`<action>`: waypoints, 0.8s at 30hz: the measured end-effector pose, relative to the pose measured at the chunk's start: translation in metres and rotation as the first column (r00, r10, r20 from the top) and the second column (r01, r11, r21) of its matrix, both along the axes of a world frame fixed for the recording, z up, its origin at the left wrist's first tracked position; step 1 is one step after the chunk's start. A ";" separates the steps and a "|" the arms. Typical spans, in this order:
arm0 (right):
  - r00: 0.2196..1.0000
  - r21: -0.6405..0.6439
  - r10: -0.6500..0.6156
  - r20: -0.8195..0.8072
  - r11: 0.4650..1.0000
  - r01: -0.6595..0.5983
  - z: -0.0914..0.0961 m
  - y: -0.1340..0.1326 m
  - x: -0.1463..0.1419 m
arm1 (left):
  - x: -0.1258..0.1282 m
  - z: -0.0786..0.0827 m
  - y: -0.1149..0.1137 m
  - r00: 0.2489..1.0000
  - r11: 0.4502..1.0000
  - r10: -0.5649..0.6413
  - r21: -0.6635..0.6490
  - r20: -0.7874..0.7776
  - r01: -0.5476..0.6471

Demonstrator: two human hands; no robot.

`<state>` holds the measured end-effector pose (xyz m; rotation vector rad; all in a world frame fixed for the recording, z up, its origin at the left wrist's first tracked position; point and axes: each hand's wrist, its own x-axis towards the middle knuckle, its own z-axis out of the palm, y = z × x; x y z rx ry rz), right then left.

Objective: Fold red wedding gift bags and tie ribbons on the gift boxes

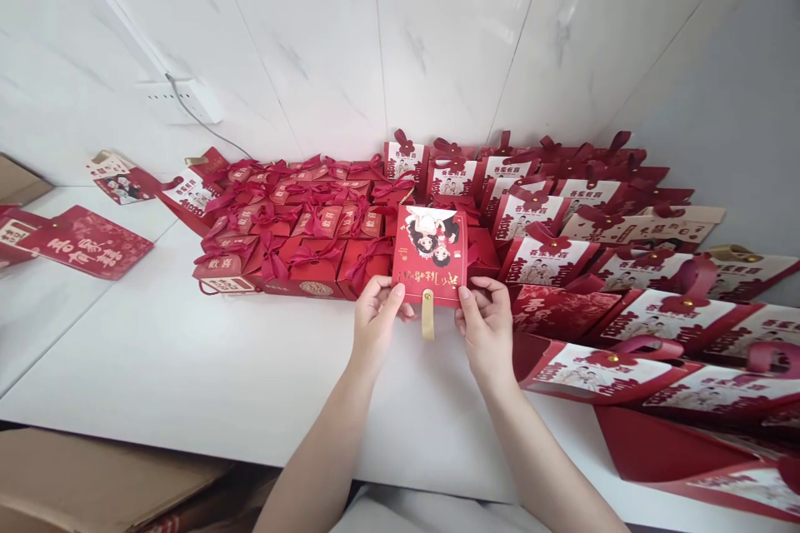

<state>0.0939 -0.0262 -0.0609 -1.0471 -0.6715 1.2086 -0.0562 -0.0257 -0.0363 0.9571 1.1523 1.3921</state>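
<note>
I hold a flat red gift bag upright above the white table, its printed cartoon couple upside down and a gold strap hanging from its lower edge. My left hand pinches the bag's lower left corner. My right hand pinches the lower right corner. Both hands are closed on it. Right behind the bag stands a block of small red ribbon-tied boxes.
Several finished red-and-white gift bags lie in rows on the right, up to the tiled wall. Flat red bags lie at the far left. A wall socket with a cable sits above. Cardboard boxes stand below the table edge.
</note>
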 end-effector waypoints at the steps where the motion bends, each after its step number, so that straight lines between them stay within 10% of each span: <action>1: 1.000 0.013 0.000 0.007 1.000 0.000 0.001 0.000 0.001 | -0.001 0.000 -0.001 1.000 1.000 -0.006 0.009 -0.006 0.006; 8: 0.992 0.221 0.118 -0.047 0.970 -0.105 0.015 -0.010 0.015 | -0.007 -0.004 -0.007 0.987 0.935 0.016 0.347 0.161 -0.072; 15: 0.914 0.248 0.405 -0.030 0.888 -0.386 0.021 -0.018 0.034 | -0.023 0.017 0.001 0.920 0.999 0.034 -0.018 0.391 -0.030; 24: 0.899 0.154 0.405 0.163 0.890 -0.429 0.025 -0.014 0.042 | -0.039 0.011 0.004 0.966 0.997 0.041 -0.069 0.254 -0.024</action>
